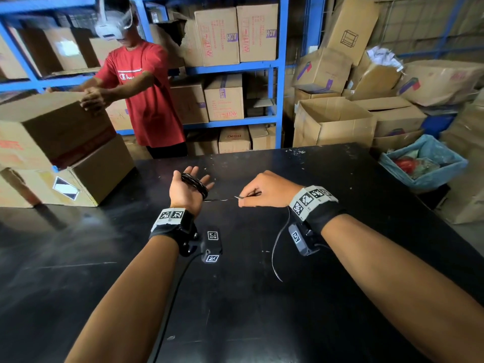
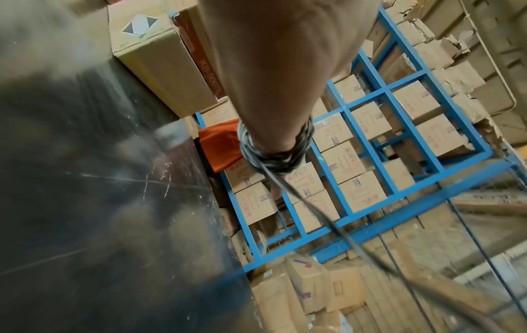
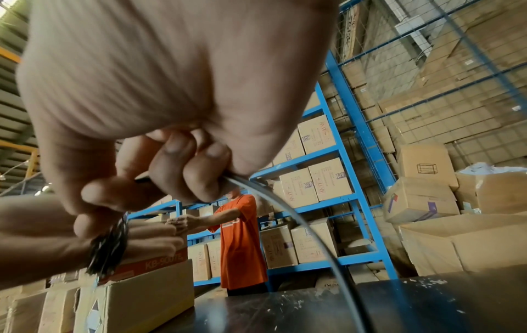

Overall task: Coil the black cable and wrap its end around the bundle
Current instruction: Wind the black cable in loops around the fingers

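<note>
The left hand (image 1: 189, 187), fingers spread, carries the black cable (image 1: 195, 184) coiled around it above the worktop (image 1: 262, 297), while the right hand (image 1: 264, 189) pinches the loose part (tension loss could let loops slide off).

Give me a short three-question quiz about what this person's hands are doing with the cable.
1. True or false: the black cable coil is wound around the left hand.
2. Which hand pinches the loose cable strand? A) left B) right hand C) neither
3. Fill in: the hands work over a black ____.

Key: 1 true; 2 B; 3 table.
</note>
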